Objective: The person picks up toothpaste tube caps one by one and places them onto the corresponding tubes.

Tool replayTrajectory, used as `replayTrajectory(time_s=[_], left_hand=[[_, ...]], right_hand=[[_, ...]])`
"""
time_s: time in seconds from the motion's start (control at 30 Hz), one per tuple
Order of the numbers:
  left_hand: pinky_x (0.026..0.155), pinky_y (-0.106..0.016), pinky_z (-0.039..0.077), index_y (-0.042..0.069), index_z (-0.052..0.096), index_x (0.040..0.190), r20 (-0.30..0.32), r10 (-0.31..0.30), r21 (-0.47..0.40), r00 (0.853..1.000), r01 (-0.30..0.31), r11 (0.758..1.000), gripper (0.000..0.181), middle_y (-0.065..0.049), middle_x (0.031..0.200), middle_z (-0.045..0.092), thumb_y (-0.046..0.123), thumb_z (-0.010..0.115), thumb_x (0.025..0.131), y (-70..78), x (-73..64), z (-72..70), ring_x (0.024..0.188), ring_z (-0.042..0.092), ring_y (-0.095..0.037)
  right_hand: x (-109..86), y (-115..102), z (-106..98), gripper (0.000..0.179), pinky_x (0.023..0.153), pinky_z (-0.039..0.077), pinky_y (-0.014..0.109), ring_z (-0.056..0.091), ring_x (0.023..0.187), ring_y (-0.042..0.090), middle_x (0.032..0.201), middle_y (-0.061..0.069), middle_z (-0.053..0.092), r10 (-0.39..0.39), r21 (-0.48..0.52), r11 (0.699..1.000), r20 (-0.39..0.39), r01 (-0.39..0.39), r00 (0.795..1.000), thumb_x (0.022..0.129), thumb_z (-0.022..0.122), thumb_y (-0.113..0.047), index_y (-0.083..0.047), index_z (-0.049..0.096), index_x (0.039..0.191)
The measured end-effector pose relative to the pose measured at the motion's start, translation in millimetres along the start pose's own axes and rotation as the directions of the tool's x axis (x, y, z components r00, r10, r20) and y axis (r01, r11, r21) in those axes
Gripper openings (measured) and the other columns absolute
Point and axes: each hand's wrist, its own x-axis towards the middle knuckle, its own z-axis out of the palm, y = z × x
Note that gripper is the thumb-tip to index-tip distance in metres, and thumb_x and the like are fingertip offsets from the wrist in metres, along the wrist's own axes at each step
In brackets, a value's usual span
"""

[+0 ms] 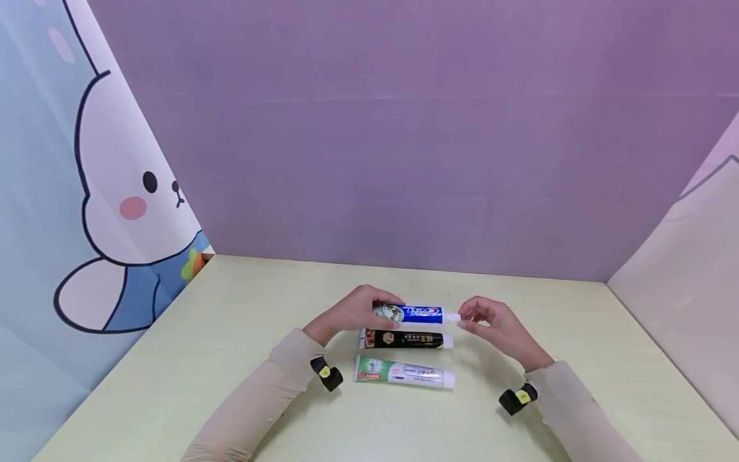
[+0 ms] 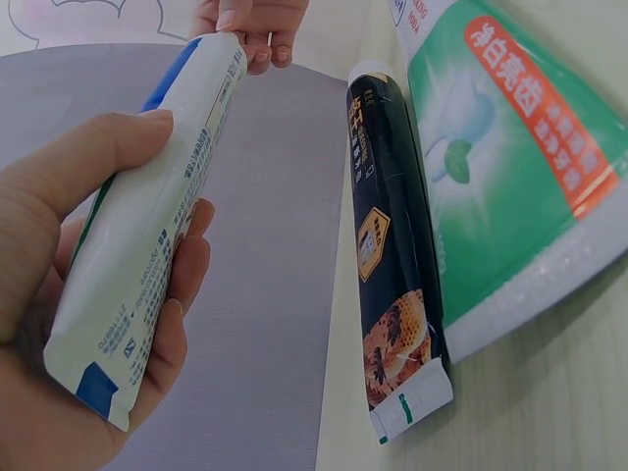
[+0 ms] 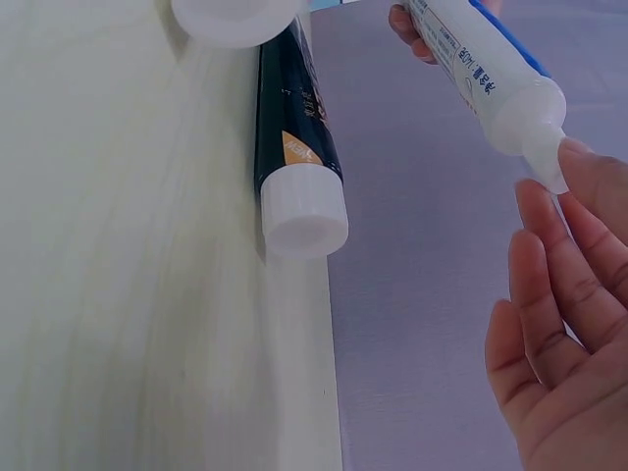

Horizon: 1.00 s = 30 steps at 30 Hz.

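My left hand point(image 1: 359, 310) grips a blue and white toothpaste tube point(image 1: 424, 315) round its body, raised off the table in the left wrist view. The narrow white cap point(image 3: 546, 160) of that tube is pinched between the thumb and fingertips of my right hand point(image 1: 493, 325). Just in front of it lies a black toothpaste tube point(image 1: 407, 339) with a honeycomb picture and a white cap. Nearer to me, a green and white toothpaste tube point(image 1: 404, 372) lies flat, its cap also pointing right.
The pale wooden table point(image 1: 190, 372) runs back to a purple backdrop point(image 1: 404, 141). A light blue cloth with a cartoon rabbit point(image 1: 133, 179) hangs at the left, and a pale printed cloth point(image 1: 693, 256) at the right.
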Motion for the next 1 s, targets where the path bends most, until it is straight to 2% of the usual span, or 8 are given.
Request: replayTrajectory(time_s=[0.23,0.4,0.5,0.77,1.0], left_hand=[[0.087,-0.027,0.048,0.013,0.067,0.118,-0.001,-0.005,0.001,1.0,0.005,1.0,0.041,0.001,0.116,0.066,0.025,0.076,0.08,1.9,-0.5,-0.1,0.098,0.06,-0.008],[0.088,-0.028,0.047,0.013,0.067,0.118,-0.002,0.007,-0.001,1.0,-0.007,1.0,0.041,0.0,0.117,0.065,0.025,0.076,0.08,1.6,0.5,-0.5,0.1,0.06,-0.009],[0.088,-0.028,0.047,0.013,0.067,0.118,-0.001,0.006,-0.004,1.0,-0.006,1.0,0.041,-0.001,0.117,0.065,0.025,0.076,0.08,1.3,0.7,-0.4,0.1,0.06,-0.009],[0.088,-0.026,0.047,0.013,0.066,0.119,0.003,0.008,0.012,1.0,-0.008,1.0,0.042,0.0,0.117,0.065,0.025,0.076,0.08,-0.6,3.3,-0.1,0.1,0.06,-0.007],[0.087,-0.027,0.048,0.013,0.066,0.119,-0.001,0.003,0.01,1.0,-0.003,1.0,0.041,0.0,0.117,0.065,0.025,0.076,0.08,0.7,3.7,0.2,0.099,0.06,-0.008]], right_hand=[[-0.9,-0.8,-0.9,0.017,0.073,0.05,0.024,0.058,0.082,0.013,0.092,0.004,0.065,0.023,0.008,1.0,0.012,-0.024,1.0,0.088,0.067,-0.016,-0.005,0.064,0.099],[-1.6,0.7,-1.2,0.031,0.074,0.05,0.026,0.058,0.083,0.016,0.098,0.015,0.062,0.023,0.056,0.998,0.04,-0.025,0.999,0.082,0.073,-0.015,-0.002,0.061,0.107],[-1.3,1.2,-0.4,0.034,0.075,0.05,0.027,0.058,0.083,0.015,0.098,0.018,0.061,0.008,0.059,0.998,0.035,-0.01,0.999,0.08,0.075,-0.015,-0.002,0.06,0.108],[0.7,0.4,0.0,0.021,0.074,0.05,0.027,0.058,0.079,0.012,0.088,0.006,0.062,-0.037,0.03,0.999,-0.01,0.037,0.999,0.082,0.073,-0.009,-0.001,0.063,0.098],[0.5,0.7,0.2,0.012,0.075,0.049,0.024,0.058,0.081,0.011,0.089,0.002,0.065,0.015,0.002,1.0,-0.018,-0.015,1.0,0.086,0.069,-0.015,-0.007,0.065,0.094]])
